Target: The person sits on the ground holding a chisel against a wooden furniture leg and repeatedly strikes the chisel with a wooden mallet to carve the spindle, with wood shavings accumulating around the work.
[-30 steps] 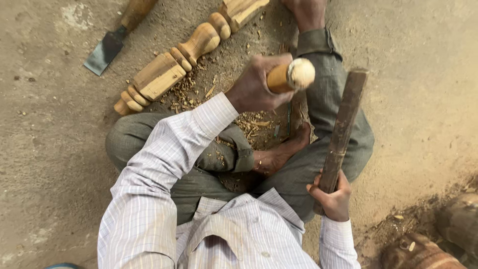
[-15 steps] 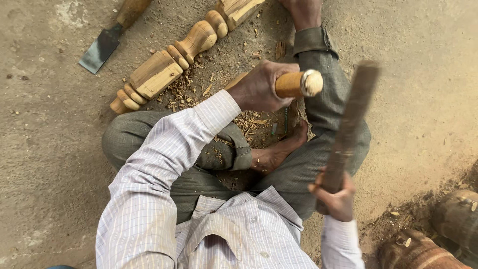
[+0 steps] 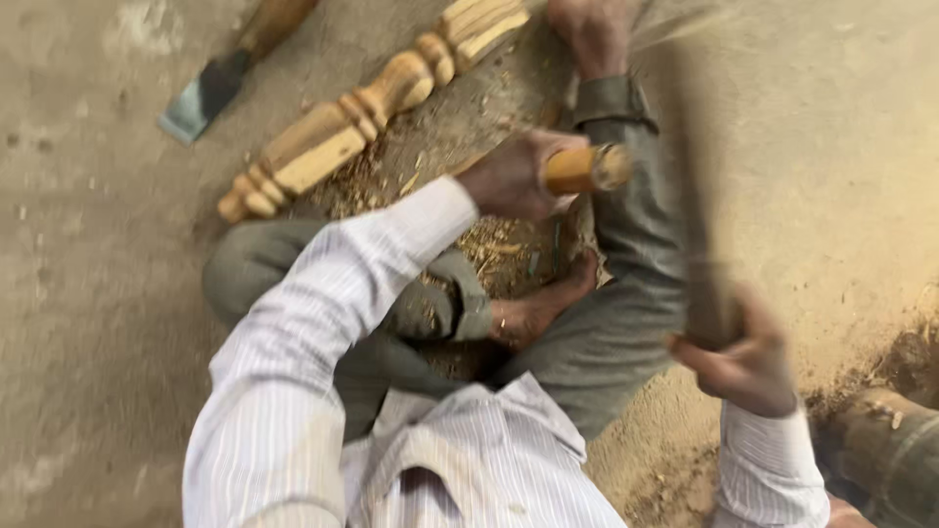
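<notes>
Left hand [image 3: 514, 176] is wrapped tight around a chisel handle [image 3: 585, 168], fingers closed all the way round it. The rounded butt of the handle sticks out of the fist toward 3 o'clock, so most of the wood you can see is on that side of the grip. The blade end is hidden behind the hand, can't tell where it touches.

Right hand [image 3: 748, 367] is clenched on the lower end of a wooden mallet [image 3: 699, 196], more of a long dark stick really. It runs from the fist up toward 12 o'clock and it's heavily blurred, so the top end just smears out. The fist sits at the very bottom of it, with nearly the whole length above the grip. The mallet is just to the 3 o'clock side of the handle butt, close to it but I can't tell if they're touching.

The person is sitting on a dusty floor [image 3: 88, 293] with legs folded, a bare foot [image 3: 533, 308] tucked in at about 6 o'clock from the left hand. Wood chips [image 3: 489, 244] are piled between the legs. A turned wooden leg [image 3: 367, 108] lies on the floor at 10 o'clock from the left hand, and a flat blade [image 3: 201, 98] lies further out the same way.
</notes>
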### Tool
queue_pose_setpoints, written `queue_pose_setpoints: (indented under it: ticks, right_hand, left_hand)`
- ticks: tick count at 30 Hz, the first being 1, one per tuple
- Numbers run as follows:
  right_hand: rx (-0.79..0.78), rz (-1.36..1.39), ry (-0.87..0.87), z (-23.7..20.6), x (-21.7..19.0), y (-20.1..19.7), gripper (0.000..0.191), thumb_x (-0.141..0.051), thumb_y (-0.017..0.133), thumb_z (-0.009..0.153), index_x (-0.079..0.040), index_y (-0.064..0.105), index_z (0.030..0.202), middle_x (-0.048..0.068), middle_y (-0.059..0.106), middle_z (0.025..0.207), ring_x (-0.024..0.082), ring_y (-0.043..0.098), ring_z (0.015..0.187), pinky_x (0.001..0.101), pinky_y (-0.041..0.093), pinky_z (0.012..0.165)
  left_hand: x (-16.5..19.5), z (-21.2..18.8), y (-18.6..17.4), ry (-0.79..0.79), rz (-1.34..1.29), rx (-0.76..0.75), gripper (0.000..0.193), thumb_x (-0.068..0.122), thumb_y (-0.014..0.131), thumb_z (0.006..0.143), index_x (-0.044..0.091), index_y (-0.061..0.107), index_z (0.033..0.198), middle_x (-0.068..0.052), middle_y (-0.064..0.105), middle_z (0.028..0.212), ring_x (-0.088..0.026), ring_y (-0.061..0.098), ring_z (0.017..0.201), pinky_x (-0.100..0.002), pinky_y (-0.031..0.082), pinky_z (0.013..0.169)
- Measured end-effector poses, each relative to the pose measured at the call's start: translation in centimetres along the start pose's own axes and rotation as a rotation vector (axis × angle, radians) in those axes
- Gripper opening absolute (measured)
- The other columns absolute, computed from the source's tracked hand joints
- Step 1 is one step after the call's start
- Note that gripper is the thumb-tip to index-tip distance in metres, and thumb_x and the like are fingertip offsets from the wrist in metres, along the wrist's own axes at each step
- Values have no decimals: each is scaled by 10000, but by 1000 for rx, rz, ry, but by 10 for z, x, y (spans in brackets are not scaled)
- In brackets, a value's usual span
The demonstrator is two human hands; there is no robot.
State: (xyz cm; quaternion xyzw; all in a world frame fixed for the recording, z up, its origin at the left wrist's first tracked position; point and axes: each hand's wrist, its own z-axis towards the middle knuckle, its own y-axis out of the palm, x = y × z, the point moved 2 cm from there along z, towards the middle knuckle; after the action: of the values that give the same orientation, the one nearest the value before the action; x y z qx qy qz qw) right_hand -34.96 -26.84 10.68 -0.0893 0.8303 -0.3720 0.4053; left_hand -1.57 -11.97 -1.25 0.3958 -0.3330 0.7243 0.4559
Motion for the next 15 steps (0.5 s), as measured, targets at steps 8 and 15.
queue_pose_setpoints:
  ticks: [8, 15]
  right_hand:
    - [156, 601, -422, -5, -62, -43, 632, -47, 815, 712, -11, 541, 1280, 104, 631, 904, 202, 637, 736, 354, 536, 647]
    - [106, 6, -93, -10, -45, 44, 530, -28, 799, 727, -42, 598, 1217, 63, 635, 935, 147, 607, 803, 314, 522, 701]
  left_hand:
    - [-9, 11, 0, -162, 80, -37, 206, 42, 768, 779, 85, 617, 913, -40, 709, 813, -172, 734, 723, -326, 629, 675]
    - [36, -14, -21, -127, -42, 0, 231, 31, 815, 764, 46, 656, 931, -67, 717, 823, -184, 728, 748, -354, 587, 675]
